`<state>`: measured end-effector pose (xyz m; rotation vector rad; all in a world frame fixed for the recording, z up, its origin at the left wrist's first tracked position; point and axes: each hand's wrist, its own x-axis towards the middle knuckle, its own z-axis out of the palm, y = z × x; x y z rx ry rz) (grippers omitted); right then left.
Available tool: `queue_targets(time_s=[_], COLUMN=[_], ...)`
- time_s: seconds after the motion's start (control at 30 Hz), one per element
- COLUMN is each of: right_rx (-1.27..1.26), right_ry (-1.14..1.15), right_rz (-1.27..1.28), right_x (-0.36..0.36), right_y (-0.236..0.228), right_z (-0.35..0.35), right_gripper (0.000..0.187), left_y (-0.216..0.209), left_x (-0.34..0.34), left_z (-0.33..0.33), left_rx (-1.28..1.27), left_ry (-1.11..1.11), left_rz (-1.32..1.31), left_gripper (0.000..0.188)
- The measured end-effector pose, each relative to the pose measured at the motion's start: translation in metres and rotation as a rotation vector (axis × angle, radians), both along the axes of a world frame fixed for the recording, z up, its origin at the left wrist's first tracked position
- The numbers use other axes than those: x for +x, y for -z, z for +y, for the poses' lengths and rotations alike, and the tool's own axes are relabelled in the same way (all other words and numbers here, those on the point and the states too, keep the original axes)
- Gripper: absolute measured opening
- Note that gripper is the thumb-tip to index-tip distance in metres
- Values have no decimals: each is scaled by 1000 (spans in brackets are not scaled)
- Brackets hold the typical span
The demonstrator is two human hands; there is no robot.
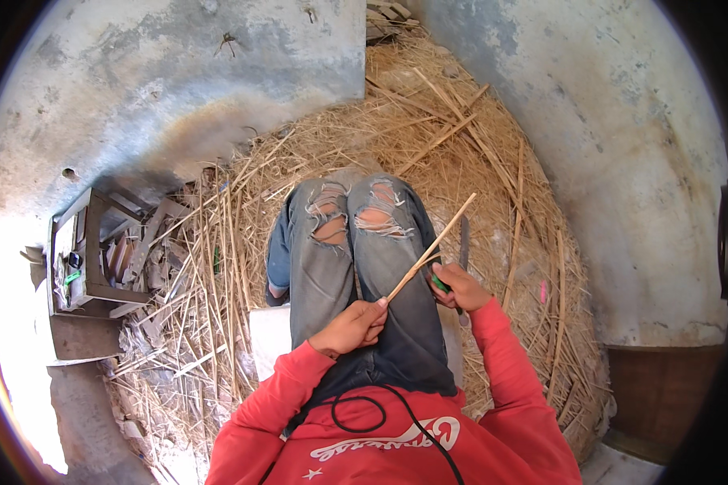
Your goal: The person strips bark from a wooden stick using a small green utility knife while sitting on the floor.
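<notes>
A pale split stick (pixel 437 241), which looks like bamboo, slants up and to the right over my thighs. My left hand (pixel 353 326) pinches its lower end above my lap. A thin sliver stands off the stick near its middle, close to the fingers of my right hand (pixel 463 287). That hand is closed around a knife whose dark, narrow blade (pixel 464 242) points away from me. Green shows between the fingers, apparently part of the handle; the grip is mostly hidden. Whether the blade touches the stick I cannot tell.
Straw-like shavings and long split strips (pixel 234 259) cover the floor around my legs. More strips (pixel 453 121) lie crossed at the far right. A wooden frame (pixel 97 259) with scraps stands at the left. Concrete walls (pixel 590 121) close in the far side and right.
</notes>
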<state>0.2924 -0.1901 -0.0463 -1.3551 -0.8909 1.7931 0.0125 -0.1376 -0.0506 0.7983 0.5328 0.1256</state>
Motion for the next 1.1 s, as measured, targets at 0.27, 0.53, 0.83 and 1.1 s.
queue_targets(time_s=[0.27, 0.53, 0.83, 1.1], right_rx=[526, 744, 539, 521], right_ry=[249, 364, 193, 199], right_rz=[-460, -853, -729, -948], right_x=[-21, -62, -69, -33], right_y=[-40, -45, -78, -45], right_z=[3, 4, -23, -21], right_gripper=[35, 25, 28, 50], left_y=[5, -12, -5, -12], left_x=[4, 8, 3, -2], left_z=[-15, -15, -7, -11], left_rx=[672, 783, 509, 540], left_ry=[-123, -121, -79, -70], left_rz=[202, 335, 306, 274], left_gripper=[55, 56, 63, 61])
